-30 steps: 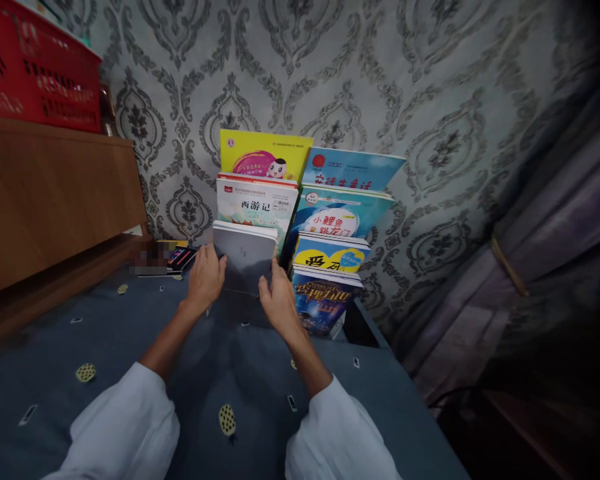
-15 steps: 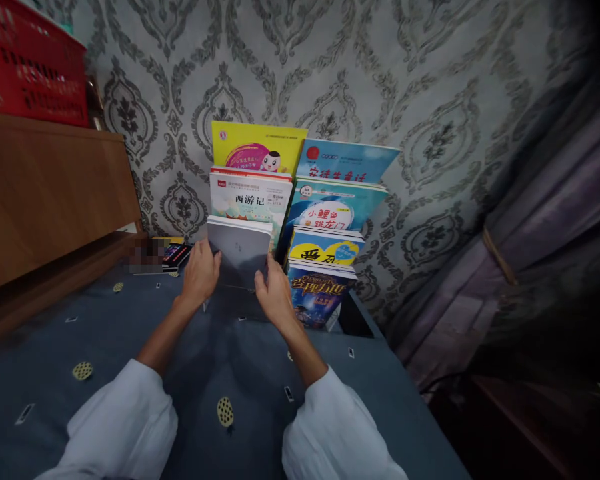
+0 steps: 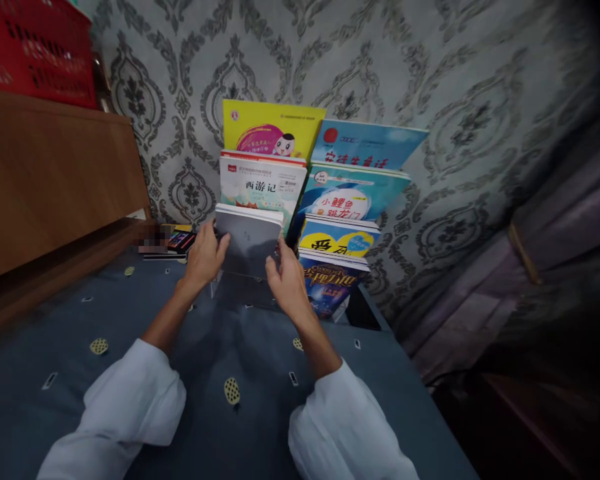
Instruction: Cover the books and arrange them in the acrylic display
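A plain grey book [image 3: 247, 243] stands upright, leaning slightly back, with pale page edges along its top. My left hand [image 3: 205, 257] grips its left edge, thumb toward the front cover. On the opposite edge is my right hand [image 3: 289, 277], its fingers curled at the side and partly hidden. Directly behind rises a white book [image 3: 263, 183] with Chinese characters, and behind that a yellow book [image 3: 275, 127]. To the right, a second row holds a dark blue book [image 3: 330, 290] in front, a blue-and-yellow book [image 3: 337, 239], a teal book [image 3: 357, 193] and a light blue book [image 3: 370, 143].
Dark blue patterned cloth [image 3: 195, 413] covers the surface. A wooden cabinet [image 3: 60, 180] with a red basket [image 3: 35, 57] on top stands at left. Small dark books [image 3: 180, 241] lie near its base. A purple curtain [image 3: 475, 280] hangs at right, beside the patterned wall [image 3: 190, 187].
My view has shifted, so the books and both hands appear farther right and higher. Both hands remain at the grey book's sides.
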The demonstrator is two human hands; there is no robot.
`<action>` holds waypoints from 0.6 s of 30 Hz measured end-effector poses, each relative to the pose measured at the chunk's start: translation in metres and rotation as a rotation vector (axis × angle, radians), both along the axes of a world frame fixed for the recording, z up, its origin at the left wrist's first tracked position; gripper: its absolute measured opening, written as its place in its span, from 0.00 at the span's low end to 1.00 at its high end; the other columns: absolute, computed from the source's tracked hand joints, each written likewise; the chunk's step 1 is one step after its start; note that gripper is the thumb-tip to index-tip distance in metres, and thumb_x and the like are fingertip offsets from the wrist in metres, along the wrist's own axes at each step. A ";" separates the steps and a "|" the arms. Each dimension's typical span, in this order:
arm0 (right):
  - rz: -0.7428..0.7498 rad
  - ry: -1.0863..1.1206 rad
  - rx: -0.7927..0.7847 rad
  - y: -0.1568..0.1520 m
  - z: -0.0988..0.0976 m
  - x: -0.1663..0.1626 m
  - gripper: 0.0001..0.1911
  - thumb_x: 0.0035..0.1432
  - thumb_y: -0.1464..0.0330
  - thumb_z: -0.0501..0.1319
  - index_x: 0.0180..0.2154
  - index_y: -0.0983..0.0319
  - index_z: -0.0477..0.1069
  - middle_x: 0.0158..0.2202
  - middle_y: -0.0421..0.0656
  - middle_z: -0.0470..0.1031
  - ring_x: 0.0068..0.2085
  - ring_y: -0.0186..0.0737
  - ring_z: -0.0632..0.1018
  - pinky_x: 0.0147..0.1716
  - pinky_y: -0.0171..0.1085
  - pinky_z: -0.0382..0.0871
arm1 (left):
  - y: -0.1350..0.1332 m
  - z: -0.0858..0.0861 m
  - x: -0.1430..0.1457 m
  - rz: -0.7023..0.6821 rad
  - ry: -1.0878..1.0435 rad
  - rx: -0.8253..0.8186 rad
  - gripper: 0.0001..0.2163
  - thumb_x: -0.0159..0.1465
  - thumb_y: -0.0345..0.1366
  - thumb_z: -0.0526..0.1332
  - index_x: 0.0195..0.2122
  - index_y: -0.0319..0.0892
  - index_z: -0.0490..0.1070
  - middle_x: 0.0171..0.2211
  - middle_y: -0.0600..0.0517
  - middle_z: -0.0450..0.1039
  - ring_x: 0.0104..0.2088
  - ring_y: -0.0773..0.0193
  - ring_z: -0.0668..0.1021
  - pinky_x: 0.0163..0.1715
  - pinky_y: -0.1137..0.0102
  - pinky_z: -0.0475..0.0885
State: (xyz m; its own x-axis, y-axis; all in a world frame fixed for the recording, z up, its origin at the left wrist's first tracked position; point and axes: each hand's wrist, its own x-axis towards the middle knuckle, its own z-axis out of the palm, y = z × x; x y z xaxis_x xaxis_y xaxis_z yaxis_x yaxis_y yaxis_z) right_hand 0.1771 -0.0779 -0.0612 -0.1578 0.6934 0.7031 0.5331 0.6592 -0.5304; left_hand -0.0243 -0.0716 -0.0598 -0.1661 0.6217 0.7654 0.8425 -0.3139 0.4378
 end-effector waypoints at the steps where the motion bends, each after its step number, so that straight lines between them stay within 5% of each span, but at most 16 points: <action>1: -0.015 0.006 0.027 -0.004 0.003 -0.001 0.31 0.65 0.66 0.51 0.67 0.70 0.58 0.60 0.60 0.71 0.60 0.56 0.73 0.58 0.57 0.69 | 0.000 0.001 -0.003 -0.003 -0.021 0.016 0.23 0.72 0.45 0.51 0.62 0.34 0.60 0.56 0.34 0.70 0.58 0.48 0.74 0.59 0.53 0.68; 5: -0.053 0.024 0.223 -0.032 0.011 -0.010 0.30 0.68 0.68 0.50 0.69 0.67 0.53 0.56 0.57 0.71 0.58 0.53 0.72 0.57 0.56 0.68 | 0.009 0.000 -0.033 0.066 -0.151 0.044 0.21 0.74 0.46 0.46 0.60 0.38 0.62 0.49 0.41 0.76 0.50 0.54 0.79 0.54 0.58 0.72; 7: 0.034 -0.028 0.295 -0.053 0.005 -0.020 0.27 0.69 0.72 0.48 0.68 0.65 0.56 0.49 0.53 0.74 0.51 0.49 0.74 0.52 0.50 0.72 | 0.015 -0.008 -0.057 0.166 -0.176 -0.080 0.19 0.75 0.42 0.43 0.60 0.38 0.62 0.48 0.41 0.77 0.49 0.55 0.80 0.52 0.60 0.73; 11: 0.370 -0.397 0.201 -0.090 -0.041 -0.039 0.25 0.68 0.76 0.49 0.64 0.63 0.63 0.36 0.46 0.75 0.39 0.46 0.76 0.39 0.43 0.75 | 0.022 -0.040 -0.098 0.434 -0.135 -0.439 0.19 0.70 0.37 0.51 0.58 0.32 0.64 0.56 0.31 0.72 0.59 0.44 0.74 0.57 0.51 0.70; 14: 0.413 -0.549 0.027 -0.102 -0.084 -0.043 0.21 0.66 0.75 0.55 0.60 0.65 0.66 0.43 0.48 0.77 0.44 0.46 0.77 0.46 0.45 0.75 | 0.024 -0.063 -0.114 0.477 -0.096 -0.532 0.25 0.65 0.37 0.58 0.62 0.30 0.62 0.65 0.26 0.61 0.67 0.34 0.63 0.59 0.40 0.64; 18: 0.403 -0.618 -0.050 -0.104 -0.111 -0.042 0.18 0.65 0.76 0.58 0.56 0.63 0.69 0.47 0.48 0.77 0.49 0.48 0.76 0.52 0.47 0.73 | 0.038 -0.079 -0.126 0.452 0.009 -0.604 0.31 0.64 0.35 0.59 0.67 0.33 0.56 0.71 0.32 0.51 0.72 0.39 0.52 0.65 0.39 0.55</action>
State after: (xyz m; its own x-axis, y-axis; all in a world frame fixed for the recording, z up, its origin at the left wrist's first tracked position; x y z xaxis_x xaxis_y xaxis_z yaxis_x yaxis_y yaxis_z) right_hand 0.1356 -0.1818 -0.1720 -0.7640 0.5271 0.3722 0.4662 0.8497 -0.2463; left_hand -0.1501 -0.0340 -0.1392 -0.5001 0.8063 0.3158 0.8366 0.3557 0.4166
